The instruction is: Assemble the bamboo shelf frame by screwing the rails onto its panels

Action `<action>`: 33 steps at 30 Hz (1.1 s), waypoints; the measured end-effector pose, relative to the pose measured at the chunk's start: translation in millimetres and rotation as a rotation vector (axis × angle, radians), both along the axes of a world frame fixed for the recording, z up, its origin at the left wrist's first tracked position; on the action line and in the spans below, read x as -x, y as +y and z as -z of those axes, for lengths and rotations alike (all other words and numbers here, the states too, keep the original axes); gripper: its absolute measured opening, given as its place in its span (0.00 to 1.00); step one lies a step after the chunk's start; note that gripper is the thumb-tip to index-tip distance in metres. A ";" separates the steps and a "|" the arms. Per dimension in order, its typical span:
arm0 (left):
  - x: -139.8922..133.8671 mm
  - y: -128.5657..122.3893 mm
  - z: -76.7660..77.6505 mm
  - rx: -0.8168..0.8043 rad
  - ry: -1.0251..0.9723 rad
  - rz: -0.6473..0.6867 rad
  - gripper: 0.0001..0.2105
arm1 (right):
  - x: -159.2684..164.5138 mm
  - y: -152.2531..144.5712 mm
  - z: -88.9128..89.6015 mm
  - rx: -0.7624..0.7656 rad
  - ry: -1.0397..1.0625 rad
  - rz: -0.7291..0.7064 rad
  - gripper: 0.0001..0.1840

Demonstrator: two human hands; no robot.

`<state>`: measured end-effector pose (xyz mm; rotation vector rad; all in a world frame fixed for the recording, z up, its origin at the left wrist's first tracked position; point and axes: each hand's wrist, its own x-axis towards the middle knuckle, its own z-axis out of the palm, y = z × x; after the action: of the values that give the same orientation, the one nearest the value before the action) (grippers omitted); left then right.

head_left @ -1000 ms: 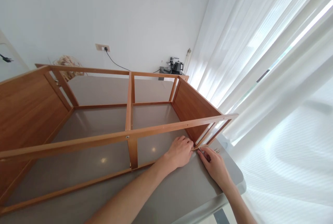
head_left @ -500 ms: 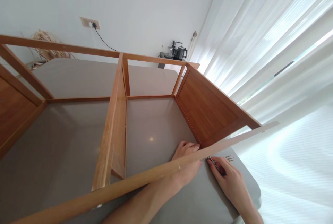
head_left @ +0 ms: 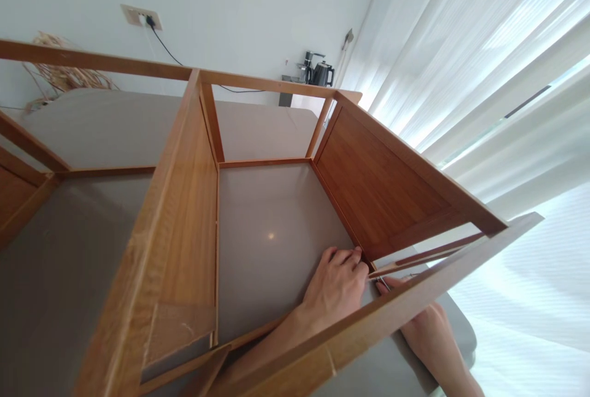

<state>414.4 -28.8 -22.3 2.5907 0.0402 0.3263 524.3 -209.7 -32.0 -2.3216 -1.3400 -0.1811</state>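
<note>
- Count: one wooden frame (head_left: pixel 191 212) on one grey desk (head_left: pixel 276 206); we see one middle divider and one right end panel (head_left: pixel 380 179) in full, plus part of a left panel.
- Count: two hands, both at the near right lower corner of the frame; one thin metal tool (head_left: pixel 384 284) there.
- Surroundings: at the far wall we note one outlet (head_left: pixel 126 14) with two plugs, one white, one black; a dark kettle (head_left: pixel 322 74) beyond the frame's far right; a dried straw bundle (head_left: pixel 69 77) far left; a white curtain (head_left: pixel 461 108) along the right.
- Obstruction: the near upper rail (head_left: pixel 405 306) crosses in front of the right hand and the left forearm, hiding part of each.
- Left hand (head_left: pixel 338 280): fingers bent and close together, touching the corner; thumb hidden, so we cannot tell whether it grips the rail.
- Right hand (head_left: pixel 424 329): fingertips narrow, pinching the tool at the corner; its palm is hidden from us.
</note>
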 end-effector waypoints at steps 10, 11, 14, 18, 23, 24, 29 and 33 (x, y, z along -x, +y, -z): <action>-3.1 -2.2 7.7 0.015 -0.028 -0.023 0.10 | -11.3 -15.2 20.8 0.035 0.062 0.027 0.18; -2.6 -2.4 7.1 0.027 -0.034 -0.033 0.10 | -11.1 -13.7 20.0 0.027 0.046 0.028 0.17; -0.1 -1.6 3.4 0.124 -0.045 -0.062 0.07 | -10.0 -9.0 17.9 -0.006 -0.006 0.025 0.14; 2.5 0.5 -0.4 0.285 -0.026 -0.128 0.02 | -10.1 -7.0 18.4 -0.001 -0.043 -0.002 0.11; 3.4 1.6 -3.5 0.363 -0.012 -0.144 0.02 | -11.5 -8.9 16.6 0.036 -0.033 -0.007 0.14; 3.3 1.6 -4.1 0.378 -0.018 -0.142 0.02 | -11.7 -9.0 15.0 0.045 -0.028 -0.014 0.15; 1.9 0.8 -6.0 0.392 -0.025 -0.154 0.09 | -12.1 -8.6 5.9 0.097 -0.001 -0.051 0.15; 1.4 -0.1 -7.9 0.352 -0.019 -0.144 0.10 | -11.9 -9.5 4.1 0.102 -0.003 -0.057 0.15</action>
<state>413.1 -28.9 -14.4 2.2397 0.2551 0.3607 536.1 -219.2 -36.2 -2.3635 -1.4462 -0.1004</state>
